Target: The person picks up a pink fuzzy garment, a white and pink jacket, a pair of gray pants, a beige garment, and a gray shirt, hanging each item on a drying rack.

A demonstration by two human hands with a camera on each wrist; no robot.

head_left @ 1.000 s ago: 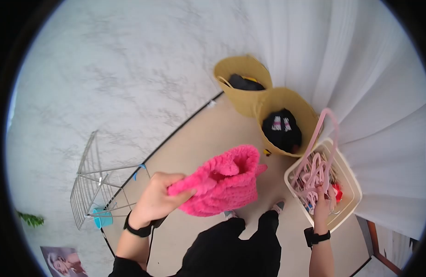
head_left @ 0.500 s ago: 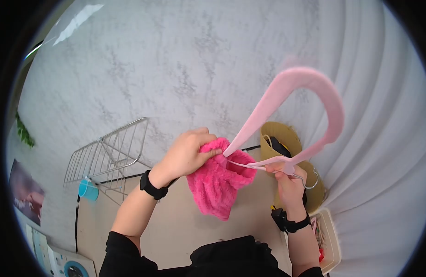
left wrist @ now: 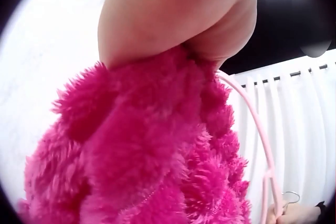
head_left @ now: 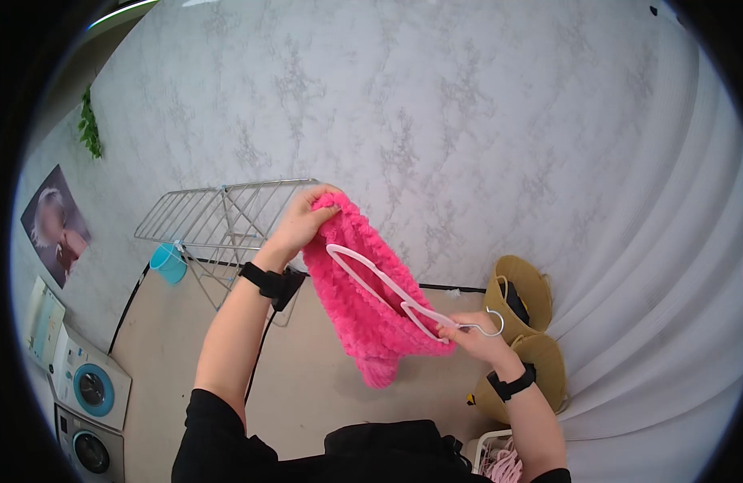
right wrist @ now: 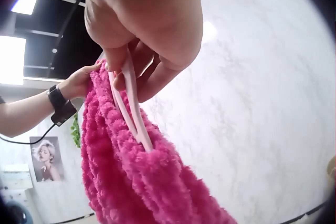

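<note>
A fluffy hot-pink garment (head_left: 336, 299) hangs in front of me in the head view, its opening stretched toward the upper side. My left hand (head_left: 300, 221) grips the garment's edge at its upper left end. In my right hand (head_left: 479, 338) is a pink clothes hanger (right wrist: 134, 107), held near its metal hook (head_left: 498, 324). One end of the hanger lies within the garment's opening, close below my left hand. From the left wrist view, shaggy fabric (left wrist: 142, 129) fills the middle, with the hanger curving past on the right.
A metal drying rack (head_left: 198, 216) stands by the wall at left, a blue bucket (head_left: 168, 264) under its near end. Two tan baskets (head_left: 540, 312) stand at right, beside the white curtain (head_left: 653, 338). Below them, a white basket (head_left: 477, 452) holds pink hangers. Washing machines (head_left: 106, 386) are at lower left.
My right hand has brought a pink hanger up from the white basket to the garment; its end now sits in the opening. My left hand has raised the garment, and the view has tilted up.
</note>
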